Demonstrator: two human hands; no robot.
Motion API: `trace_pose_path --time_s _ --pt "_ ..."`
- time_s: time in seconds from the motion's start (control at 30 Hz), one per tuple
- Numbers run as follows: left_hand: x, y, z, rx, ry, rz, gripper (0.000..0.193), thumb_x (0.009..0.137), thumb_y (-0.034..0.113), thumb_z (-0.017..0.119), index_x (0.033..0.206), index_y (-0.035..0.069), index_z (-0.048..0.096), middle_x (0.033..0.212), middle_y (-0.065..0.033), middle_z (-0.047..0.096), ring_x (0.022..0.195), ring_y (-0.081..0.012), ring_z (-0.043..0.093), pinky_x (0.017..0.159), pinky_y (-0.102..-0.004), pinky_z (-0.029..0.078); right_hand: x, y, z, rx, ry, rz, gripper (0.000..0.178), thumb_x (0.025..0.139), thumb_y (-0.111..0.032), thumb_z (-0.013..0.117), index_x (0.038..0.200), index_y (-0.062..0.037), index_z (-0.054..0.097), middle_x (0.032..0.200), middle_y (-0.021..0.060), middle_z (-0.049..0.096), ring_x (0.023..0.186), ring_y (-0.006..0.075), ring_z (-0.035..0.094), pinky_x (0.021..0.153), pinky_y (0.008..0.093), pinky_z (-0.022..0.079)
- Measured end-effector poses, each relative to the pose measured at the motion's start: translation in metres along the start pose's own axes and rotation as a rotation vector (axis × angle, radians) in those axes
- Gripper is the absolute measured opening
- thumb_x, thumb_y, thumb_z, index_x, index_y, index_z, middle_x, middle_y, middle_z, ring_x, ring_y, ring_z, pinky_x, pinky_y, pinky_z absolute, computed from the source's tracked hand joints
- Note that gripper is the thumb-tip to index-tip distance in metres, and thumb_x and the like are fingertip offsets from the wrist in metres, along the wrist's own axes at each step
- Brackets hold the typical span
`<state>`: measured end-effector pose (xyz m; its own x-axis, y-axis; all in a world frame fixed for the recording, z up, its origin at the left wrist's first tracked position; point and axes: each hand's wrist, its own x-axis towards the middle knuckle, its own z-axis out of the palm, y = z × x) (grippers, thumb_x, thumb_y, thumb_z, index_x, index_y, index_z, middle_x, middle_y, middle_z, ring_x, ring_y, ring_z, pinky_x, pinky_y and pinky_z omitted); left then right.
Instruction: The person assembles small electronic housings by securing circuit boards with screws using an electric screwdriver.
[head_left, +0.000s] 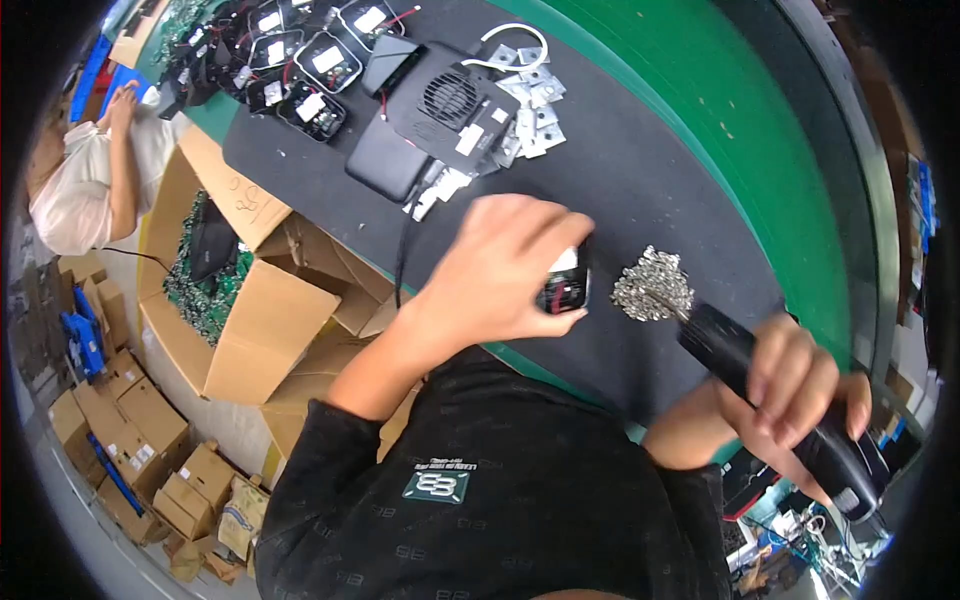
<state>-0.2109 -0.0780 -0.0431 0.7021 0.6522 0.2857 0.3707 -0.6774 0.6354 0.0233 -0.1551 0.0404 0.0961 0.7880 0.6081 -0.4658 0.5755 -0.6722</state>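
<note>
My left hand (pixel 500 265) is closed round a small black device housing (pixel 568 283), holding it just over the dark work mat; a white label and red wires show inside it. My right hand (pixel 800 385) grips a black electric screwdriver (pixel 725 345) by its body. The tool lies slanted, and its thin bit reaches into a heap of small silver screws (pixel 655 285) on the mat. Whether a screw sits on the bit is too small to tell.
Behind my left hand lie a black unit with a round fan grille (pixel 450 100), metal plates (pixel 535 125) and several open black housings (pixel 325 60). Cardboard boxes (pixel 265 330) with green circuit boards (pixel 215 290) stand left of the table. A person (pixel 100 180) sits at the far left.
</note>
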Motion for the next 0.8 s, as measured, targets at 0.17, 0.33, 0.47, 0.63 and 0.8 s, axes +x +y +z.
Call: trace_pose_path --time_s 0.17,0.33,0.47,0.63,0.8 --pt "-0.044 -0.046 -0.078 0.402 0.552 -0.355 0.076 0.056 0.017 0.084 0.124 0.003 0.055 0.115 -0.0149 0.057 0.105 -0.0304 0.056 0.092 -0.0403 0.045 -0.053 -0.022 -0.031 -0.113 0.102 0.118 0.083 0.066 -0.068 0.075 0.120 -0.0100 0.051 0.074 -0.0011 0.061 0.058 0.0097 0.054 0.058 0.0248 0.040" --pt "-0.069 -0.105 -0.095 0.692 0.508 -0.548 0.071 0.067 0.022 0.084 0.128 0.002 0.053 0.112 -0.0148 0.059 0.105 -0.0292 0.059 0.093 -0.0368 0.045 -0.131 -0.024 -0.049 -0.360 0.349 0.045 0.090 0.065 -0.062 0.080 0.127 -0.0079 0.043 0.079 -0.0002 0.058 0.064 0.0122 0.054 0.063 0.0309 0.040" --pt "-0.081 -0.142 -0.097 0.603 0.470 -0.533 0.068 0.075 0.024 0.082 0.130 0.000 0.051 0.122 -0.0185 0.058 0.111 -0.0274 0.056 0.098 -0.0359 0.043 -0.136 -0.016 -0.037 -0.380 0.558 0.061 0.064 0.078 -0.034 0.080 0.128 -0.0181 0.042 0.079 -0.0046 0.055 0.065 0.0128 0.052 0.064 0.0340 0.039" --pt "-0.068 -0.148 -0.123 0.747 0.409 -0.568 0.076 0.076 0.028 0.082 0.136 0.000 0.046 0.132 -0.0234 0.050 0.118 -0.0304 0.053 0.101 -0.0384 0.041 -0.118 -0.020 -0.035 -0.413 0.584 -0.021 0.051 0.081 -0.014 0.071 0.124 -0.0147 0.043 0.070 -0.0031 0.048 0.061 0.0128 0.049 0.062 0.0340 0.041" --pt "-0.053 -0.104 -0.121 0.474 0.543 -0.496 0.055 0.085 0.017 0.073 0.132 -0.002 0.052 0.125 -0.0191 0.058 0.113 -0.0251 0.057 0.097 -0.0345 0.044 -0.101 -0.026 -0.047 -0.514 0.696 -0.156 0.050 0.082 -0.012 0.065 0.128 -0.0155 0.045 0.069 -0.0037 0.045 0.059 0.0117 0.046 0.063 0.0335 0.041"
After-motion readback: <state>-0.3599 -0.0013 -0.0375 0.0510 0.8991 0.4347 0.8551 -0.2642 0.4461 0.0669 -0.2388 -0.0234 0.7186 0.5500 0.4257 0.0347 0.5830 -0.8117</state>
